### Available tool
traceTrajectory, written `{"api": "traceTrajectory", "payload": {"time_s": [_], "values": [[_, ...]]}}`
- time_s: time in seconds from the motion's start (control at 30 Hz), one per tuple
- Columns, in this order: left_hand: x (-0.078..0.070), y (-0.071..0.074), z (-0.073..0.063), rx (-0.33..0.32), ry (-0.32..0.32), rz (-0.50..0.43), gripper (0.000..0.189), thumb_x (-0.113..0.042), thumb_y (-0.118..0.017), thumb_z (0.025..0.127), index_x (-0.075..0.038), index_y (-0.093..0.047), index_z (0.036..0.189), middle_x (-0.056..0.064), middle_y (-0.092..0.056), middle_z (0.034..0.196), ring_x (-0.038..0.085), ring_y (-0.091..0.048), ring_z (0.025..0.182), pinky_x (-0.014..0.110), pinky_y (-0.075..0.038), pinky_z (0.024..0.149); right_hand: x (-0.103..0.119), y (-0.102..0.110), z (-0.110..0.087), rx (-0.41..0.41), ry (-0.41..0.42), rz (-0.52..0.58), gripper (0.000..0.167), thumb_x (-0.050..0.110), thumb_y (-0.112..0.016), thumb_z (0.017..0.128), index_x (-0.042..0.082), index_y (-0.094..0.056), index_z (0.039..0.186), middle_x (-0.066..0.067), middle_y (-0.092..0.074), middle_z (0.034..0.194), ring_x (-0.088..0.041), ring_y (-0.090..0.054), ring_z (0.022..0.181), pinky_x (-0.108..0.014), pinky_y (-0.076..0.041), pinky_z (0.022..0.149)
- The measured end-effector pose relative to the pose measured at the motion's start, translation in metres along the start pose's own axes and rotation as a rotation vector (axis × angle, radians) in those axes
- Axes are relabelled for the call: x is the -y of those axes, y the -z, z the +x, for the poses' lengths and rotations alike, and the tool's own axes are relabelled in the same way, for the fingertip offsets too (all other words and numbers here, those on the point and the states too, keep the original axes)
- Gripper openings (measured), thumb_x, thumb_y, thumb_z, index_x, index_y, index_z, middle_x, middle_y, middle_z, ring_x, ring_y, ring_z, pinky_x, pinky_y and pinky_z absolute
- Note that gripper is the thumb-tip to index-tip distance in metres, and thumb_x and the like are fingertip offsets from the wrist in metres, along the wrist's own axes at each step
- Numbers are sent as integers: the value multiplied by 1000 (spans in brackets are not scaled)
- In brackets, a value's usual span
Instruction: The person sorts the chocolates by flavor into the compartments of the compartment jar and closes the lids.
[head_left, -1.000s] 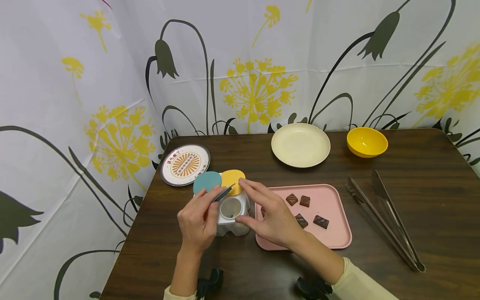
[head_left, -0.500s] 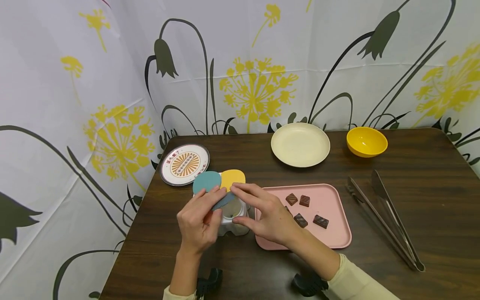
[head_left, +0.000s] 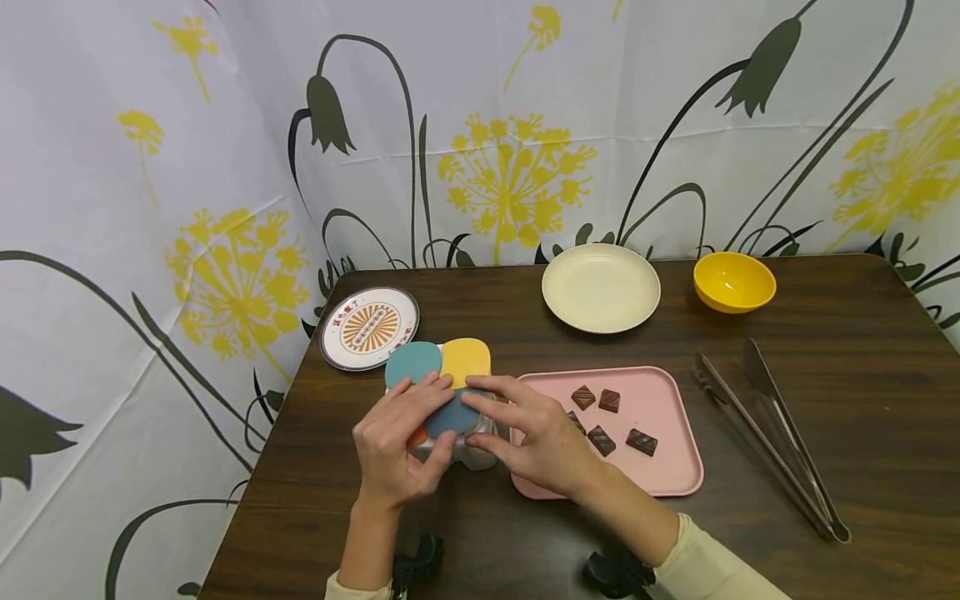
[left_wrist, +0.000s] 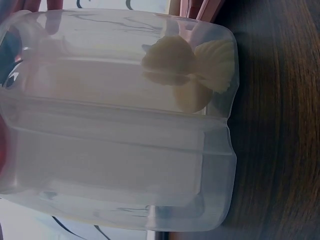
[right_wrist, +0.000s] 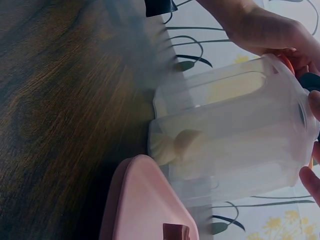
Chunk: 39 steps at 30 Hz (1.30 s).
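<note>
A translucent food container (left_wrist: pixel 115 150) with several compartments stands on the table. Teal (head_left: pixel 414 364), yellow (head_left: pixel 467 360) and blue (head_left: pixel 453 413) lids top it, and a bit of an orange lid (head_left: pixel 417 436) shows under my left hand (head_left: pixel 397 437). The blue lid lies flat over the near right compartment. My left fingers rest across its left side, thumb at its near edge. My right hand (head_left: pixel 536 433) touches its right edge with extended fingertips, thumb by the container's near right corner. Pale shell-shaped pieces (right_wrist: pixel 187 145) lie low inside the container.
Right of the container is a pink tray (head_left: pixel 678 467) with several chocolates (head_left: pixel 642 442). Metal tongs (head_left: pixel 787 450) lie farther right. Behind are a patterned plate (head_left: pixel 371 329), a cream plate (head_left: pixel 601 287) and a yellow bowl (head_left: pixel 734 283); a patterned curtain (head_left: pixel 510 75) hangs beyond.
The blue lid has swung from nearly upright down to flat, covering the round opening. My left fingers have followed it down, and my right fingertips have shifted onto its edge.
</note>
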<state>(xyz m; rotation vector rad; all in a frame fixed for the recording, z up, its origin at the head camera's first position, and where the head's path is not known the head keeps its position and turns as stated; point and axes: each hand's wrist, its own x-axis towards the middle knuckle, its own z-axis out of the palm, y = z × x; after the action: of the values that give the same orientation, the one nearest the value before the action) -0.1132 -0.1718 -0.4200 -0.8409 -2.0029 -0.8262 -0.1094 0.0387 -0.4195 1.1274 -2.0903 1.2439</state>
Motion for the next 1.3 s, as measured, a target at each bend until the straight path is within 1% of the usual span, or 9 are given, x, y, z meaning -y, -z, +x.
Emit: {"api": "traceTrajectory", "payload": {"time_s": [0.2,0.37,0.5,0.63,0.73,0.83,0.93,1.1,1.3], "values": [[-1,-1,0,-7,10,-8,41,-40,-54,92,-7,-76,104,9,-73,107,30,-69,101,48,-48,96,1,-1,-3,-29,45,-71,45,16,-82,80,7,-69,123,-13,-59,132,-20,-63,112,-28,-53,85],[-1,-2,0,-36,14,8,30,-27,-59,90,-6,-77,101,8,-74,105,29,-70,99,45,-48,97,1,-1,-5,-39,76,-160,40,21,-80,82,10,-72,119,-11,-61,131,-20,-62,113,-31,-52,90],[-1,-3,1,-58,15,22,25,-21,-60,88,-6,-78,98,8,-74,102,28,-71,97,45,-49,95,0,-1,-6,-46,105,-206,35,23,-80,83,11,-74,116,-10,-63,127,-21,-62,114,-34,-51,93],[-2,-3,1,-52,38,25,23,-19,-61,87,-7,-78,98,7,-74,102,27,-71,97,45,-50,94,-1,0,-5,-31,126,-217,37,23,-81,82,10,-74,115,-9,-64,126,-23,-59,118,-34,-47,98],[-2,-2,2,-34,68,20,23,-20,-63,88,-7,-78,99,6,-74,104,26,-70,99,46,-50,95,-1,1,-4,-13,142,-205,38,22,-81,81,8,-73,115,-9,-64,126,-24,-58,121,-35,-45,102],[-3,-2,2,-22,89,16,23,-20,-64,88,-7,-78,100,6,-74,105,25,-70,100,46,-49,96,-2,2,-3,-4,163,-189,38,20,-82,81,5,-73,115,-9,-65,125,-25,-58,121,-35,-44,102],[-3,-2,2,-24,94,16,22,-19,-64,87,-7,-78,100,6,-74,105,25,-70,100,46,-49,96,-3,2,-2,-10,191,-183,38,17,-82,79,4,-74,113,-9,-66,124,-24,-60,119,-35,-45,101],[-3,-2,2,-30,91,14,22,-16,-64,84,-7,-78,99,6,-74,105,25,-70,99,46,-49,96,-4,2,-1,-19,225,-214,35,17,-82,79,4,-75,111,-8,-69,120,-21,-62,116,-34,-47,99],[-3,-2,3,-25,79,5,22,-15,-64,84,-6,-79,97,6,-74,104,26,-70,99,46,-49,96,-4,3,-1,-20,227,-242,34,20,-81,81,5,-75,110,-7,-69,119,-19,-63,114,-33,-49,96]]}}
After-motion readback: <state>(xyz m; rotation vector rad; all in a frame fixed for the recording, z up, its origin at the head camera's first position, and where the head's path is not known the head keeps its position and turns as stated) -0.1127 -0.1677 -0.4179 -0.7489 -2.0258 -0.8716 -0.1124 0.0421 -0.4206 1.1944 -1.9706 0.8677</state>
